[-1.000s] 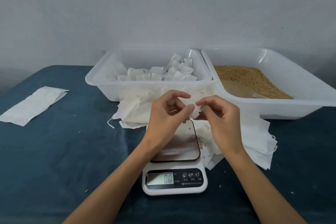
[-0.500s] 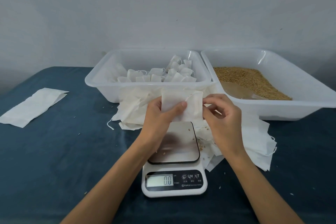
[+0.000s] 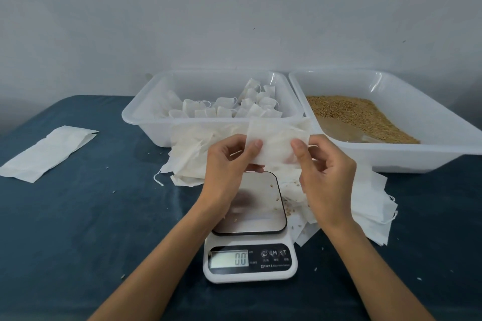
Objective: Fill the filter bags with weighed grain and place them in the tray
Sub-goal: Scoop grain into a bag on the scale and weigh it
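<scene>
Table (image 3: pixel 78 229): dark blue surface bearing every item shown; stray grains lie scattered on it.
Grain tray (image 3: pixel 422 154): translucent plastic, at the right rear; holds brown grain (image 3: pixel 357 117) heaped toward its back, with a clear scoop (image 3: pixel 339 130) lying in the near part.
Bag tray (image 3: pixel 146 125): translucent plastic, just left of the grain tray; holds a cluster of small white filled bags (image 3: pixel 234 109).
Empty bag pile (image 3: pixel 365 206): flat white filter bags spread in front of both trays and to the right of the scale.
Loose sheet (image 3: pixel 49 151): a white flat piece lying apart at the far left of the table.
Scale (image 3: pixel 250 258): white body with a steel platform, nearest the viewer; display reads 0.0; a few grains rest on the platform.
Held filter bag (image 3: pixel 273 143): flat and white, raised above the far edge of the scale platform, spanning the gap between the two hands.
Left hand (image 3: pixel 229 161): thumb on the near face of the bag's left edge, fingers curled behind, pinching it.
Right hand (image 3: pixel 326 167): thumb on the bag's right edge, fingers curled behind, pinching it likewise.
</scene>
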